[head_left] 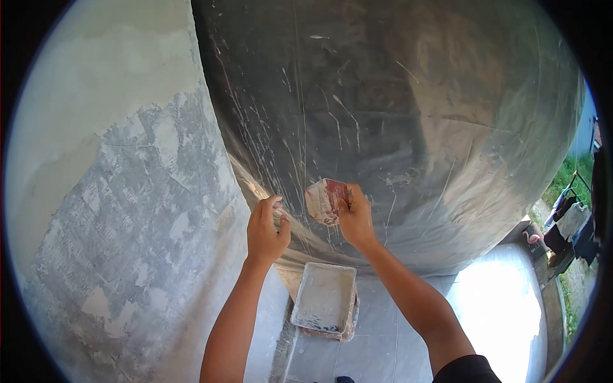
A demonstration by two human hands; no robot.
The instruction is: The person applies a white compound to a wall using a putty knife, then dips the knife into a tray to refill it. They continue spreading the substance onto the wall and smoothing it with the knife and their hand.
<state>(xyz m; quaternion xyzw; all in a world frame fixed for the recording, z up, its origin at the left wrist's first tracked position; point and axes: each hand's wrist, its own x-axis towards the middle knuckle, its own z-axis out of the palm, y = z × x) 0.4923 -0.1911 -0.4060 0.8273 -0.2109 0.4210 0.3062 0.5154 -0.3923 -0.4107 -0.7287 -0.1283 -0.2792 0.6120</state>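
Note:
My right hand grips a flat, many-sided piece, dark red on one side and smeared with pale plaster on the other. It is pinched between thumb and fingers in front of the dark sheeting. Level with it, my left hand is raised near the wall's edge, its fingers loosely bent and the thumb apart, with nothing visible in it. Below and between both hands lies a shallow rectangular tray coated in whitish material, resting on a stained piece beneath it.
To the left stands a wall, patchy grey below and smoother above. Dark plastic sheeting, spotted with white drips, hangs ahead. Pale sheeting covers the ground. Laundry hangs at the far right beside grass.

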